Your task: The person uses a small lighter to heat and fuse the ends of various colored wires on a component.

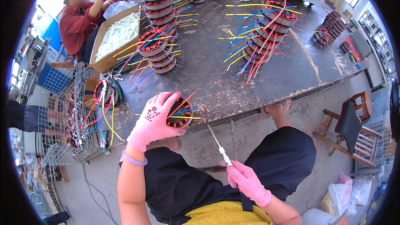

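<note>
My left hand (152, 118), in a pink glove, wraps around a motor stator (176, 121) at the table's near edge. Red, blue and yellow lead wires (183, 111) stick out of the stator to the right. In my right hand (249, 183), also gloved in pink, is a thin metal-shafted tool (221, 148) with a white part along it. Its tip points up and left, close to the table edge and right of the stator's wire ends. Whether the tip touches a wire, I cannot tell. My left palm and fingers hide part of the stator.
Stacked wired stators (266, 37) stand on the dark table (208, 66), with another stack (157, 50) farther left. A stator with white-sleeved wires (106, 93) lies near a wire basket (71, 154). A cardboard box (118, 35) holds pale tubes; a co-worker (81, 21) sits behind it. A chair (350, 129) stands right.
</note>
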`<control>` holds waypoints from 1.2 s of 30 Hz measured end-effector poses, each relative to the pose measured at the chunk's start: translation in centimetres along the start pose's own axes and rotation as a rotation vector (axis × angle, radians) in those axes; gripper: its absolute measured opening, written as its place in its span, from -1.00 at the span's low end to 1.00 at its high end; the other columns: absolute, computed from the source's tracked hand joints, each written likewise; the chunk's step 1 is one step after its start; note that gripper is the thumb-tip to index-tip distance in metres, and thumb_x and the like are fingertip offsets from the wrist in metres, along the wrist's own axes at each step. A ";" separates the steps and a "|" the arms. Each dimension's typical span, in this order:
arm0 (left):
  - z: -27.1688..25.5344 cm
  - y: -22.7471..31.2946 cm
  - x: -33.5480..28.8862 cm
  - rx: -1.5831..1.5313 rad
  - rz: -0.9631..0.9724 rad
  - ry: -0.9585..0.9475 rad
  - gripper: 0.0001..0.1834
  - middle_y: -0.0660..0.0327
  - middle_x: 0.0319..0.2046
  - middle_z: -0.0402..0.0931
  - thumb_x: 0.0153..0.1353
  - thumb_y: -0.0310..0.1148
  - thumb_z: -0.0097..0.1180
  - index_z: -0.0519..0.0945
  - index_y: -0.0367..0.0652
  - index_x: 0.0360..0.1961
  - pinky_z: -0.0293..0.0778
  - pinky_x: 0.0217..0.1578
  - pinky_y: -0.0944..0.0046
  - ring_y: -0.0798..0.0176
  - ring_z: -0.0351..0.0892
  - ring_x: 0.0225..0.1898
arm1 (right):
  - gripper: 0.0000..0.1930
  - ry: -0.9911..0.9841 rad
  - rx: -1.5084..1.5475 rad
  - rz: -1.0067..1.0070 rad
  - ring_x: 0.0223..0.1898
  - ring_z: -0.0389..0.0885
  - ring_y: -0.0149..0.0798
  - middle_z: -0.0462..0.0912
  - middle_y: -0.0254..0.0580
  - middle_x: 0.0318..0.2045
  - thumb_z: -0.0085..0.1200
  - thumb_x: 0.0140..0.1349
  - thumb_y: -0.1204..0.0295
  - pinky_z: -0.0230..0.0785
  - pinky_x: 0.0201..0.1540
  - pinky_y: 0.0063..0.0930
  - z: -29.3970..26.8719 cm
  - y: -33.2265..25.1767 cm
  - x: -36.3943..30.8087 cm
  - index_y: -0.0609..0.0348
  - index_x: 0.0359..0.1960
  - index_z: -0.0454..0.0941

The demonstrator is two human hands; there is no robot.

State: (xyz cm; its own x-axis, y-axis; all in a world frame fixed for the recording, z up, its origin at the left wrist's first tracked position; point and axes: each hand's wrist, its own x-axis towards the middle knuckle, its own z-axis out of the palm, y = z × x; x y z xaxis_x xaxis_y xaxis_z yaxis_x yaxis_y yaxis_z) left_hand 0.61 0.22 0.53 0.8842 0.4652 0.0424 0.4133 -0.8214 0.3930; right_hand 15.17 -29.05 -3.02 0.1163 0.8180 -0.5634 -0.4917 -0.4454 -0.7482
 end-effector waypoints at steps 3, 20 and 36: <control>0.0 -0.1 -0.1 -0.016 0.007 -0.005 0.08 -0.02 0.21 0.36 -0.30 -0.17 0.55 0.34 -0.20 0.34 0.24 0.30 -0.01 -0.14 0.33 0.26 | -0.56 0.027 -0.037 0.003 -0.51 0.31 -0.57 0.40 -0.47 -0.52 -0.08 0.50 0.24 0.17 -0.45 -0.63 0.0 -0.2 0.0 0.31 0.25 0.41; 0.2 0.1 -0.1 0.020 -0.006 0.009 0.07 -0.01 0.18 0.38 -0.31 -0.12 0.54 0.37 -0.24 0.30 0.26 0.27 0.01 -0.13 0.37 0.22 | -0.58 0.015 0.002 -0.012 -0.50 0.32 -0.57 0.41 -0.48 -0.51 -0.08 0.51 0.27 0.19 -0.45 -0.63 0.3 -0.5 -0.2 0.27 0.27 0.42; -0.1 0.6 -0.1 0.053 0.002 0.032 0.04 0.02 0.14 0.39 -0.27 -0.06 0.53 0.38 -0.23 0.28 0.28 0.25 0.01 -0.10 0.39 0.17 | -0.56 0.021 -0.051 -0.022 -0.52 0.29 -0.58 0.38 -0.49 -0.55 -0.11 0.51 0.26 0.15 -0.47 -0.62 0.1 -0.7 -0.2 0.27 0.28 0.40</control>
State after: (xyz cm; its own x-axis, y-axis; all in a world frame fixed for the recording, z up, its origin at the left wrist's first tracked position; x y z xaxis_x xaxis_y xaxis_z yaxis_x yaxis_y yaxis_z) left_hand 0.76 -0.27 0.81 0.8778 0.4735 0.0724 0.4236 -0.8379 0.3441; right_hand 15.36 -28.84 -2.37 0.1451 0.8203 -0.5533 -0.4444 -0.4456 -0.7772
